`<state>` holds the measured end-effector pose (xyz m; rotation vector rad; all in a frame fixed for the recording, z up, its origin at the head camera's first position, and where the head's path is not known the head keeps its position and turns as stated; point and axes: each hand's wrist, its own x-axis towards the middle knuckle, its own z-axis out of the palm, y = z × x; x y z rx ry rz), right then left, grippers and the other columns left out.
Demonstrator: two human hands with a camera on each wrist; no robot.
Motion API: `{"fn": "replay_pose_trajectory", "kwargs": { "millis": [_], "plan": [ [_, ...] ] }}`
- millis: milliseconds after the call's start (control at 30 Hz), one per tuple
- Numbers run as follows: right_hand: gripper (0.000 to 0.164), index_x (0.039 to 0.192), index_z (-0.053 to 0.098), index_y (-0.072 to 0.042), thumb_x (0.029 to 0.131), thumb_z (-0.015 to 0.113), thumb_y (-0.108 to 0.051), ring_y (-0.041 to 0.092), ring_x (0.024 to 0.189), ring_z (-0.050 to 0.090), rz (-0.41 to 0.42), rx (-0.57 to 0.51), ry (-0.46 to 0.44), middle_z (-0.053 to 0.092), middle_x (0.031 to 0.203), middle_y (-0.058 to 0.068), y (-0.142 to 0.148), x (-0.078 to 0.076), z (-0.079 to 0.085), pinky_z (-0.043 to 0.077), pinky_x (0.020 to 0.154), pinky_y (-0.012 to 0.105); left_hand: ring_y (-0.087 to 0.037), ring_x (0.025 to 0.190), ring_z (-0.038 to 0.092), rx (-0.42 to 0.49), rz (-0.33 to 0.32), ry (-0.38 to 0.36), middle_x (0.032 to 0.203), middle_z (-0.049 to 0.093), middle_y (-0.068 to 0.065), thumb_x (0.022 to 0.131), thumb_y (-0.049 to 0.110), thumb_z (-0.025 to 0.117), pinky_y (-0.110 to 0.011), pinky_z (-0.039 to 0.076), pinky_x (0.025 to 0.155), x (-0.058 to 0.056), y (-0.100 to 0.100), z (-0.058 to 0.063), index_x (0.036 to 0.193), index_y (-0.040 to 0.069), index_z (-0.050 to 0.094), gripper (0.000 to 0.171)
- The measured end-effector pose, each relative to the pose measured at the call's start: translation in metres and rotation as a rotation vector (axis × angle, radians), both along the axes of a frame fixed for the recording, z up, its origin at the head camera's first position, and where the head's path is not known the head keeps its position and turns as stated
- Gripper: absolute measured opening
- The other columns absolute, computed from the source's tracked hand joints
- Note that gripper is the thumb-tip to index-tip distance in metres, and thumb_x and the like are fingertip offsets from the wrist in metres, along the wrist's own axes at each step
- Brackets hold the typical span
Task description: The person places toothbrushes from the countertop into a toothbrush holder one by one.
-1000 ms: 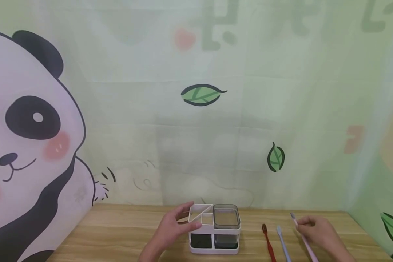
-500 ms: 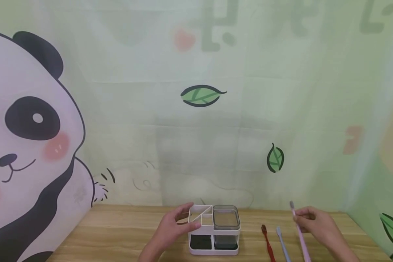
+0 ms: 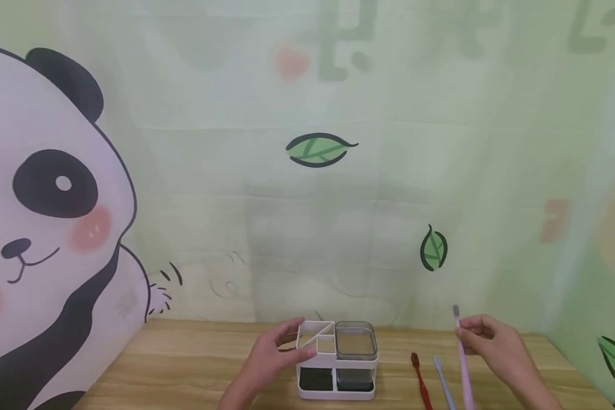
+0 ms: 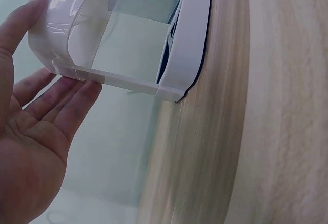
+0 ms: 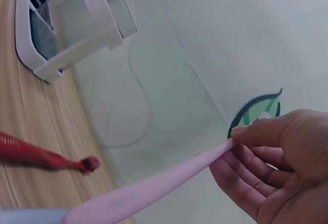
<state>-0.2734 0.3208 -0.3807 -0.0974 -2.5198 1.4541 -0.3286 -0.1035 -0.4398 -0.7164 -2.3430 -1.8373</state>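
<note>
My left hand (image 3: 266, 356) grips the left side of a white toothbrush holder (image 3: 335, 394) standing on the table. In the left wrist view the thumb lies on its glossy upper tier and the fingertips meet its side edge. The holder has divided slots on the left and a clear grey cup (image 3: 356, 340) on the right. My right hand (image 3: 497, 344) pinches a pink toothbrush (image 3: 463, 364) near its neck, bristles up. In the right wrist view its handle slants down to the lower left. A red toothbrush (image 3: 421, 381) and a blue toothbrush (image 3: 444, 382) lie to its left.
The wooden table (image 3: 184, 364) ends at a hanging cloth backdrop (image 3: 338, 245) printed with a panda and leaves. Both loose toothbrushes lie between the holder and my right hand, their handles running off the bottom of the head view.
My right hand has raised the pink toothbrush and shifted it slightly left, bringing it more upright. The left hand keeps its grip on the holder, which stays put.
</note>
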Motion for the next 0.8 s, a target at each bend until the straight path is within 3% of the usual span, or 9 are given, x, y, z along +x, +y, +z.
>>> {"fn": "replay_pose_trajectory", "kwargs": {
  "millis": [233, 500, 633, 800],
  "plan": [
    [0.037, 0.128, 0.065, 0.008, 0.104, 0.072, -0.02, 0.016, 0.089, 0.074, 0.01, 0.027, 0.043, 0.076, 0.107, 0.009, -0.021, 0.001, 0.006, 0.06, 0.078, 0.026, -0.043, 0.127, 0.063, 0.017, -0.009, -0.004, 0.139, 0.065, -0.022, 0.091, 0.026, 0.087, -0.046, 0.057, 0.099, 0.002, -0.002, -0.001, 0.149, 0.0, 0.058, 0.07],
    [0.051, 0.133, 0.063, 0.002, 0.102, 0.074, -0.038, 0.011, 0.093, 0.074, 0.001, -0.007, 0.076, 0.076, 0.114, 0.008, -0.038, 0.004, 0.018, 0.056, 0.081, 0.022, -0.042, 0.126, 0.064, 0.026, -0.02, -0.005, 0.139, 0.066, -0.021, 0.092, 0.024, 0.087, -0.045, 0.058, 0.097, 0.003, 0.0, 0.0, 0.149, 0.001, 0.058, 0.068],
    [0.052, 0.131, 0.065, 0.002, 0.1, 0.077, -0.038, 0.009, 0.091, 0.075, 0.01, -0.062, 0.159, 0.078, 0.113, 0.007, -0.053, 0.005, 0.026, 0.057, 0.08, 0.02, -0.042, 0.127, 0.063, 0.022, -0.009, -0.019, 0.139, 0.066, -0.02, 0.092, 0.025, 0.087, -0.048, 0.058, 0.098, 0.004, 0.0, 0.001, 0.15, 0.003, 0.058, 0.068],
    [0.041, 0.124, 0.068, 0.005, 0.101, 0.078, -0.027, 0.011, 0.088, 0.076, 0.043, -0.147, 0.274, 0.08, 0.104, 0.002, -0.078, 0.003, 0.036, 0.059, 0.08, 0.02, -0.041, 0.127, 0.063, 0.019, 0.008, -0.028, 0.14, 0.066, -0.02, 0.091, 0.026, 0.087, -0.05, 0.057, 0.099, 0.005, -0.002, 0.001, 0.15, 0.005, 0.058, 0.069]
  ]
}}
